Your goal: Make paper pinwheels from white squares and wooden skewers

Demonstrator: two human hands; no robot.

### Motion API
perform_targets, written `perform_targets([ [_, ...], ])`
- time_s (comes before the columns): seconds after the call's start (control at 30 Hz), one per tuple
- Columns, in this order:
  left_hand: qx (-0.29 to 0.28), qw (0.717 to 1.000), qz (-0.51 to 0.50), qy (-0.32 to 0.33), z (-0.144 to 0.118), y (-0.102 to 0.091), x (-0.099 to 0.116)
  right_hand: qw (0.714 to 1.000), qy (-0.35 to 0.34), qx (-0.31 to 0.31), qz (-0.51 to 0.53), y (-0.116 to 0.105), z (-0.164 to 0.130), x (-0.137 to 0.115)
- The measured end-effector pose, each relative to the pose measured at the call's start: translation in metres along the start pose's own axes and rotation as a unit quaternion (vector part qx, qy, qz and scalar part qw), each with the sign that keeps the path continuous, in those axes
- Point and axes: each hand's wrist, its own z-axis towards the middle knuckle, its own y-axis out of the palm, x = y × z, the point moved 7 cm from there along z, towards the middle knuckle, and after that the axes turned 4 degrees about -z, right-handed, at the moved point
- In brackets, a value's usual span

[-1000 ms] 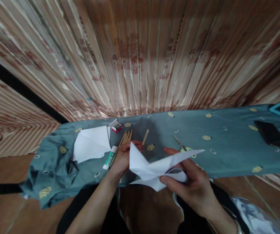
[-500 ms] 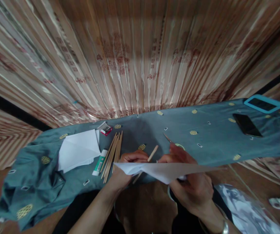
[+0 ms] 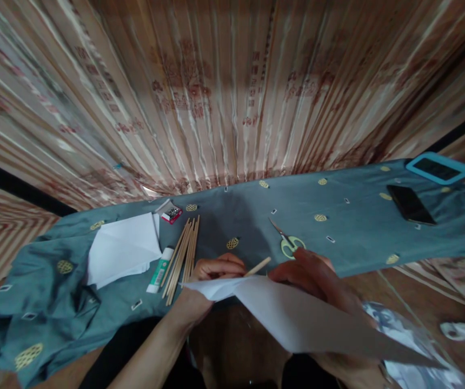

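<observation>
White paper (image 3: 297, 313) | across both hands (image 3: 220, 266) (partly hidden) | stick (image 3: 258, 266) protruding behind

Creased white paper (image 3: 297, 313) is being held in the air by the near edge of the surface (image 3: 358, 229), its broad flap tapering to a point toward the lower right, its narrow end pointing left. 1 pale wooden stick (image 3: 258, 266) is slanting up rightward, only its far end showing beyond the paper's upper edge.

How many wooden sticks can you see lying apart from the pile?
1: a wooden stick at the left hand, its end showing above the white paper. Others may be hidden behind that paper.
</observation>
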Motion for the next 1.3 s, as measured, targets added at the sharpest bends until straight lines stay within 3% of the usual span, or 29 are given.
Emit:
perform_targets([
  [0.1, -0.003, 1.0, 0.0, -0.003, 0.0, -0.001, 0.0, 0.999, -0.039, -0.024, 0.002, 0.001, -0.001, -0.006],
  [0.33, -0.022, 0.999, 0.029, -0.008, -0.003, 0.001, 0.0, 0.999, -0.015, -0.027, -0.02, 0.003, 0.001, -0.003],
  [0.57, -0.027, 0.999, 0.04, -0.021, -0.004, 0.002, 0.001, 0.998, -0.059, -0.002, -0.032, 0.004, 0.003, -0.009],
  [0.77, -0.016, 0.999, 0.041, -0.018, -0.004, 0.002, 0.003, 0.998, -0.041, -0.021, -0.037, 0.008, 0.002, -0.007],
  [0.97, -0.023, 0.999, 0.043, -0.013, -0.005, 0.0, 0.001, 0.998, -0.043, 0.013, -0.034, 0.006, 0.002, -0.007],
  [1.17, -0.015, 0.999, 0.017, -0.027, -0.006, -0.002, -0.002, 0.997, -0.048, -0.039, -0.044, 0.006, 0.006, -0.007],
  [1.3, -0.01, 0.999, 0.032, -0.037, -0.005, -0.002, -0.002, 0.997, -0.066, -0.02, -0.04, 0.005, 0.006, -0.015],
])
